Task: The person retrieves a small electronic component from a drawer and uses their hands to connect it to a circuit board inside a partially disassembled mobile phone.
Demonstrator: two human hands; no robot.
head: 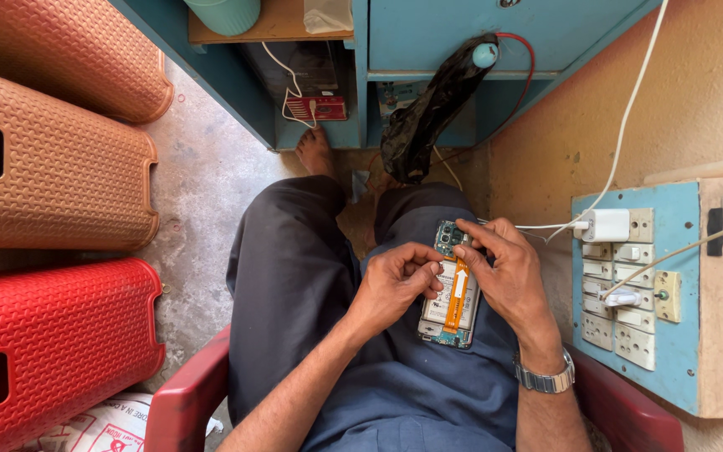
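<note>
An opened phone (450,295) lies back-side up on my right thigh, its battery, green circuit board and an orange flex ribbon (458,295) exposed. My left hand (395,280) has its fingers curled at the phone's left edge, fingertips pinched near the battery's upper part. My right hand (502,268) rests along the phone's right side, thumb and forefinger touching the top of the ribbon near the camera end. A metal watch (546,378) is on my right wrist.
I sit on a red plastic chair (186,402). Red and brown plastic stools (52,343) lie to the left. A blue cabinet (428,42) with a hanging black bag (428,109) stands ahead. A switchboard (638,293) with a white charger (606,224) is on the right wall.
</note>
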